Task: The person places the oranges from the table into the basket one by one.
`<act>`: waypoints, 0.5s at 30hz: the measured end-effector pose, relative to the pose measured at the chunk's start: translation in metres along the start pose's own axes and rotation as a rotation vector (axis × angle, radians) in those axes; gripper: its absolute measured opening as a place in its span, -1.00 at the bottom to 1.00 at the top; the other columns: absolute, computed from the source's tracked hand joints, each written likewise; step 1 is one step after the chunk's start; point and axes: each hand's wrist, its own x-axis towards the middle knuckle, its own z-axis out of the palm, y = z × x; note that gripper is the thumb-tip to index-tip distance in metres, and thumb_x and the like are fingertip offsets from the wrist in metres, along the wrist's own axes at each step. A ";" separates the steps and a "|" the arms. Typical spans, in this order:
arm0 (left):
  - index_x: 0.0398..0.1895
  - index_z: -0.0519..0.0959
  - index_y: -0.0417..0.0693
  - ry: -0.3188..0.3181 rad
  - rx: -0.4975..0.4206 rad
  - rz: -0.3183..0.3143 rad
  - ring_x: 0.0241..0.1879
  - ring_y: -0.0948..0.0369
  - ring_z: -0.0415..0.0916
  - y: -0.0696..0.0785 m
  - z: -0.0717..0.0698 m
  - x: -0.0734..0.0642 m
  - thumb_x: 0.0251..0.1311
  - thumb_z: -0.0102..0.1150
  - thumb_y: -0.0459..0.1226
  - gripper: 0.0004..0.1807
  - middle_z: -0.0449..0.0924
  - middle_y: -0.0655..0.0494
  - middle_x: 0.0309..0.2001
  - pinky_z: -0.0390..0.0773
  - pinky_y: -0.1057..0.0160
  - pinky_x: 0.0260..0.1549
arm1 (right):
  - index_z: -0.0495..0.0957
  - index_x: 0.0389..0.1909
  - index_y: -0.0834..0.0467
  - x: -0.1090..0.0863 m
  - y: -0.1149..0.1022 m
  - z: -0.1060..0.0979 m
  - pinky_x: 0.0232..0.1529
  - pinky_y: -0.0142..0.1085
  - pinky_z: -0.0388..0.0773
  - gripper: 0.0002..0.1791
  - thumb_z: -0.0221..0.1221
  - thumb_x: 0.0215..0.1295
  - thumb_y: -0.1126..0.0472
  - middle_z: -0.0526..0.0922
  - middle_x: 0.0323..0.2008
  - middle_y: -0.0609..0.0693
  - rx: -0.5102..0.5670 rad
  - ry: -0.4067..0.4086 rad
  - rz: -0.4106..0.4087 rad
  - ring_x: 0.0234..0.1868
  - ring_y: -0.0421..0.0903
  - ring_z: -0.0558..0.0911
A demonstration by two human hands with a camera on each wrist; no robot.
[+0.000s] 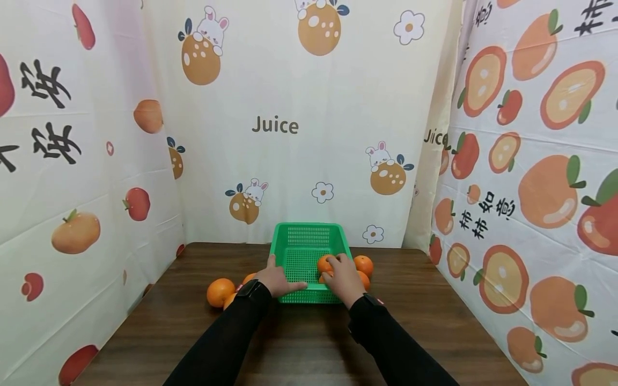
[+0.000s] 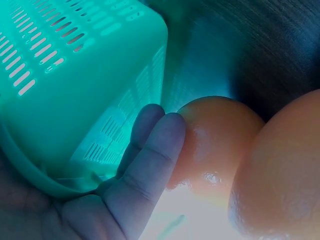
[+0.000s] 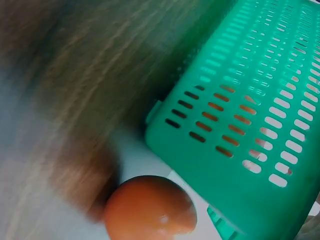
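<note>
A green perforated plastic basket (image 1: pixel 300 256) stands near the table's back edge. My left hand (image 1: pixel 277 281) is at its front left corner, index finger straight along the side and thumb stretched along the front rim. In the left wrist view two of its fingers (image 2: pixel 159 150) extend outside the basket wall, tips right at an orange (image 2: pixel 220 135). Over the basket's right side reaches my right hand (image 1: pixel 345 280). Its fingers and thumb curl round an orange (image 1: pixel 324 263) inside the basket; another orange (image 1: pixel 321 279) shows below the thumb. The right wrist view does not show the fingers.
Left of the basket several oranges (image 1: pixel 220 292) lie together on the brown wooden table (image 1: pixel 309 343). Outside its right wall are more, among them an orange (image 1: pixel 363 265) and an orange (image 3: pixel 150 210) near the basket corner. Fruit-printed cloth (image 1: pixel 309 161) hangs behind and at both sides.
</note>
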 end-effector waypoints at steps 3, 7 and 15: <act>0.33 0.61 -0.25 0.003 -0.007 -0.001 -0.21 0.11 0.68 0.000 0.000 0.000 0.18 0.00 0.61 0.16 -0.09 -0.32 0.72 0.65 0.16 -0.27 | 0.53 0.45 0.10 -0.004 0.005 -0.003 0.29 0.12 0.58 -0.45 0.28 0.53 0.05 0.47 0.39 0.26 0.013 0.019 -0.051 0.39 0.25 0.49; 0.38 0.57 -0.25 -0.004 -0.029 -0.013 -0.22 0.09 0.64 0.000 0.000 0.001 0.19 0.04 0.59 0.15 -0.12 -0.31 0.72 0.67 0.11 -0.18 | 0.53 0.44 0.14 -0.010 0.012 -0.007 0.30 0.16 0.56 -0.44 0.30 0.52 0.03 0.47 0.39 0.29 0.027 0.042 -0.094 0.41 0.28 0.48; 0.35 0.60 -0.25 0.005 -0.017 -0.023 -0.20 0.07 0.64 0.000 0.002 0.002 0.16 0.03 0.61 0.17 -0.12 -0.32 0.72 0.63 0.13 -0.23 | 0.54 0.43 0.13 -0.017 0.030 -0.015 0.40 0.17 0.49 -0.37 0.36 0.46 -0.07 0.45 0.43 0.28 0.052 0.056 -0.029 0.46 0.25 0.45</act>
